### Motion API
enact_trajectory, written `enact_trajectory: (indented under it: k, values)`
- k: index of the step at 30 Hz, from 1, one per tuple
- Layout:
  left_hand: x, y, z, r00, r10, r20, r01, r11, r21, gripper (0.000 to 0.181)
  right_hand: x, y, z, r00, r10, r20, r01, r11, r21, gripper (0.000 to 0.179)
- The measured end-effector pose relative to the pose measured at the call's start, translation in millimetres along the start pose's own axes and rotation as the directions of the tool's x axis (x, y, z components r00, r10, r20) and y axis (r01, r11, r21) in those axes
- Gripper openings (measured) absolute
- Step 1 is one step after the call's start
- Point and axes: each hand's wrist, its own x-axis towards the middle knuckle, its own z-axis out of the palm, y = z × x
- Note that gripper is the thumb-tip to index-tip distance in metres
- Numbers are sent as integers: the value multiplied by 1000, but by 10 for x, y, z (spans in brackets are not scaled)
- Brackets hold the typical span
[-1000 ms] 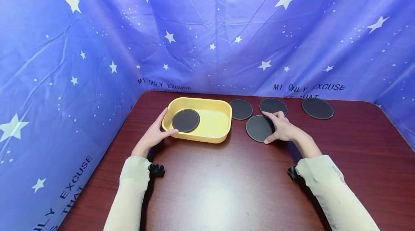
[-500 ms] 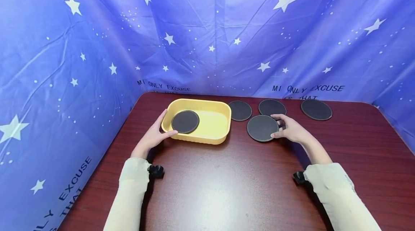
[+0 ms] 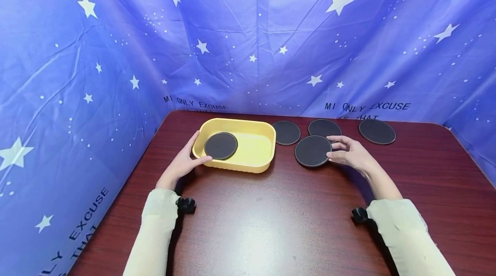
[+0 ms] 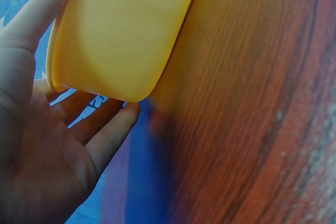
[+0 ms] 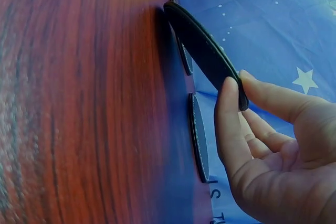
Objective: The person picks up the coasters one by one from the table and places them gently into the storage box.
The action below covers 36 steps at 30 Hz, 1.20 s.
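Observation:
My left hand [image 3: 185,162] grips the left end of a yellow plastic tray [image 3: 248,166], its thumb over the near rim and its fingers along the outer side. Inside the tray lies a round black coaster [image 3: 221,146] with a stitched edge. To the right of the tray, my right hand [image 3: 350,154] pinches another black coaster [image 3: 313,151] by its right edge. The right wrist view shows the held coaster [image 5: 202,48] tilted between thumb and fingers, its pinched edge raised off the table and its far edge lower.
Behind the held coaster lie two more coasters, a left one [image 3: 286,133] right by the tray and a middle one [image 3: 324,127] partly covered. A further coaster [image 3: 377,131] is at the back right. A starry blue curtain [image 3: 248,52] borders the reddish-brown table [image 3: 252,207].
My right hand has drawn to the right, from over the coaster to its right edge, and now has it raised off the table. The left hand and tray stay put.

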Motion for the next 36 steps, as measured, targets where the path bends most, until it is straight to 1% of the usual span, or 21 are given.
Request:
enact_trajectory:
  k: [4,9,12,19,23,28,36]
  values:
    - [6,4,-4,1000,0,-1,0,1000,-10,105,-20,-11,-5,1000,-8,-19,8,999,40,57]
    - [2,14,-7,1000,-3,1,3,1000,-5,105,-36,-14,-9,999,-1,-52,8,990,141,50]
    - [-1,16,-6,1000,-2,1,2,1000,-8,104,-43,-22,-7,998,-13,-67,28,976,215,46]
    - [6,11,-3,1000,5,0,-5,1000,-16,103,-47,-62,20,993,-79,-93,105,941,323,40]
    - [7,3,2,1000,2,-4,-2,1000,-19,102,-43,-86,34,990,-90,-111,124,928,351,39]
    - [2,3,3,1000,3,-4,-3,1000,-19,102,-37,-124,60,987,-92,-135,136,922,363,36]
    - [-20,14,4,1000,-1,-2,1,1000,-29,103,-4,-187,150,982,-135,-132,178,899,400,35]
